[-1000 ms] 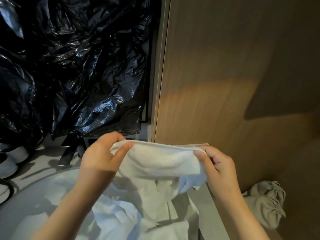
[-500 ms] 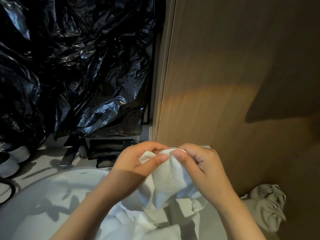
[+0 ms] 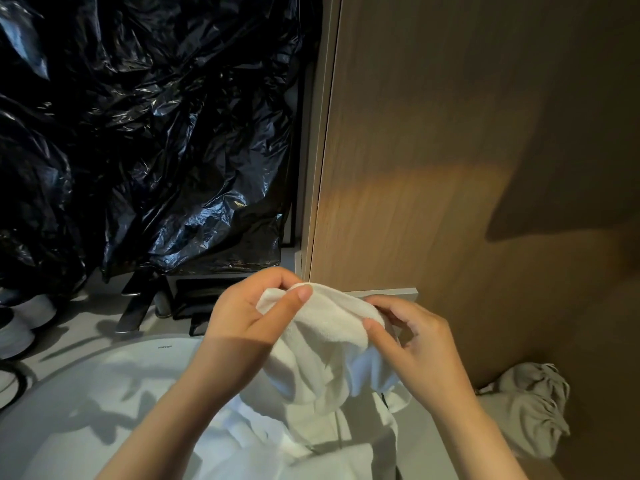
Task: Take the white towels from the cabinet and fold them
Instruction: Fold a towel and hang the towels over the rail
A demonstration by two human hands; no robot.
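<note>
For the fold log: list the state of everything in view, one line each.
towel, bunched, held up between both hands.
left hand, pinches the towel's top edge.
right hand, pinches the towel's right side.
white pile, crumpled, unfolded, below the hands.
grey cloth, bundled, lying by the wood panel.
black bag, crumpled.

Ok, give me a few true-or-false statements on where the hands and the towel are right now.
1. The left hand and the right hand both pinch the white towel. True.
2. The white towel lies folded flat. False: it hangs bunched from the hands.
3. The wooden panel stands left of the hands. False: it is on the right; black plastic hangs on the left.
4. A crumpled grey cloth lies at lower right, touched by neither hand. True.
</note>
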